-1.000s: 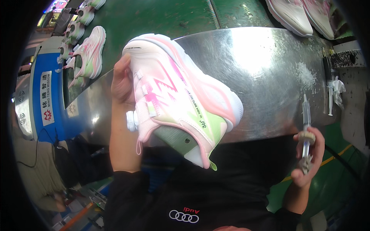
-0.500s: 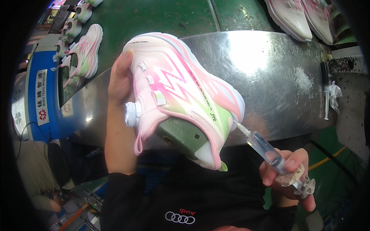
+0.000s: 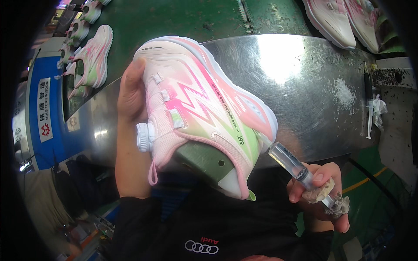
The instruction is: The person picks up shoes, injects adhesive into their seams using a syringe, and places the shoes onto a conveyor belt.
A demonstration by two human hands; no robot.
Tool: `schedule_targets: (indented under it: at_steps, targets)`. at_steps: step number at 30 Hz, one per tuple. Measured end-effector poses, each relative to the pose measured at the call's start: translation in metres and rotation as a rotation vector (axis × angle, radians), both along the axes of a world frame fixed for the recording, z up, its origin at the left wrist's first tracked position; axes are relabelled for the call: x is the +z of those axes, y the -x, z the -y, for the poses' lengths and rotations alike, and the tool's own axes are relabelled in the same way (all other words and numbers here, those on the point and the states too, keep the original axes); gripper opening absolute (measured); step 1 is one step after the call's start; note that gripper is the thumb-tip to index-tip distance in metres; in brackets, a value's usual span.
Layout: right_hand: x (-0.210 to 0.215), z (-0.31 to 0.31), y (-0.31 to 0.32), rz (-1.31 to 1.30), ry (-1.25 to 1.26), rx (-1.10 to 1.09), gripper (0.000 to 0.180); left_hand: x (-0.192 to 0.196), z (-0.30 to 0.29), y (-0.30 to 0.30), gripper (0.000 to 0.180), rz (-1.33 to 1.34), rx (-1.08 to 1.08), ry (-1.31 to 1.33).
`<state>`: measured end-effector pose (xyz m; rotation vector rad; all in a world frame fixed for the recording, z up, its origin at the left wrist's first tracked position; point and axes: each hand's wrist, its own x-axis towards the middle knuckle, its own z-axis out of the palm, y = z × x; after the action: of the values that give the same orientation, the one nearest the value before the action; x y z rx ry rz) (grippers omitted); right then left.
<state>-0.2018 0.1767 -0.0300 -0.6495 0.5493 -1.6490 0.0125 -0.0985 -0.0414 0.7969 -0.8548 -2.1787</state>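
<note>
Polished steel sheeting forms the bench (image 3: 313, 87) under the person's hands, with a green conveyor belt (image 3: 174, 17) running behind it at the far side, where more pink shoes (image 3: 91, 56) wait in a row at far left and another pair (image 3: 335, 19) sits at far right. Held up over the near edge of the bench, the pink and green shoe (image 3: 196, 108) rides on a green last (image 3: 204, 158) that fills it and keeps its shape firm. The left hand (image 3: 130, 91) wraps its fingers closed around the toe side, tipping the shoe on its flank so the heel end of the sole faces the other hand. The right hand (image 3: 318, 195), at near right, has its fingers closed around a clear syringe (image 3: 296, 167) crusted with dried residue at its plunger end; the tip points at the seam where the sole meets the upper near the heel, seemingly touching it. A spare syringe (image 3: 369, 104) lies on the bench at far right, beside a white powdery patch (image 3: 344, 91)
</note>
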Motion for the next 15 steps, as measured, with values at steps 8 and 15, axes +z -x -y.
schedule_targets:
  at_steps: [8, 15]
  targets:
    - [-0.007, -0.003, 0.004, -0.04, 0.073, 0.001, 0.089, 0.003, -0.002, 0.0, 0.04, -0.035, -0.028, -0.009]
    - [-0.002, -0.009, 0.004, -0.108, -0.012, 0.03, 0.078, 0.003, -0.001, -0.002, 0.039, -0.041, -0.046, -0.019]
